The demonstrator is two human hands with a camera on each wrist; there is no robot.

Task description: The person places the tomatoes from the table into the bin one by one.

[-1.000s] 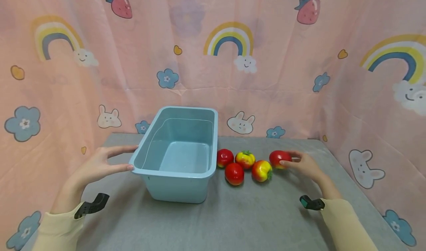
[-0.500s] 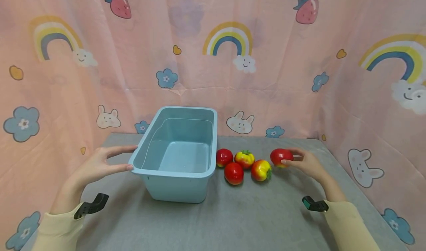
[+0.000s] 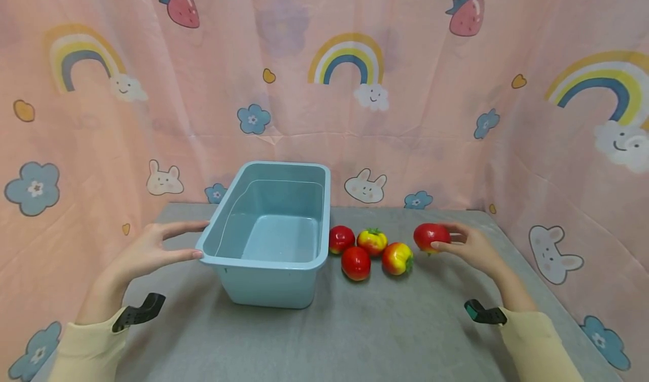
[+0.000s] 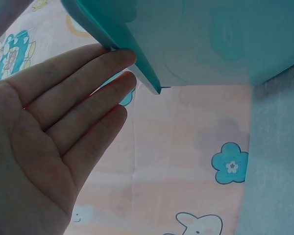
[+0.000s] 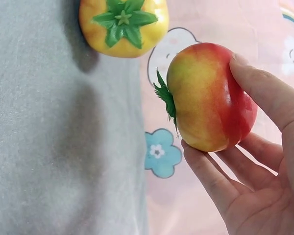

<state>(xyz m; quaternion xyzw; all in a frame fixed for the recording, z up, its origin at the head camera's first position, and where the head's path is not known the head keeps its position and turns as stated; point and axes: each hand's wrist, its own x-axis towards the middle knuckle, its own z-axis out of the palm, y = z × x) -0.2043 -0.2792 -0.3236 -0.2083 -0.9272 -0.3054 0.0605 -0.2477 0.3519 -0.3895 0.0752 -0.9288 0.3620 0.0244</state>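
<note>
My right hand pinches a toy tomato between thumb and fingers. The right wrist view shows this tomato red on one side and yellow on the other, its green leafy top turned away from the palm, held above the table. My left hand touches the near left rim of a light blue plastic bin with its fingertips. In the left wrist view the fingers lie straight against the bin's rim. The inside of the bin shows only its bare bottom.
Several more toy tomatoes stand close together on the grey table, right of the bin: red ones nearest it and yellow-red ones beside them. A pink patterned curtain hangs behind and at both sides.
My right hand has raised its tomato slightly off the table and drawn it a little to the right. The left hand and the bin keep their places.
</note>
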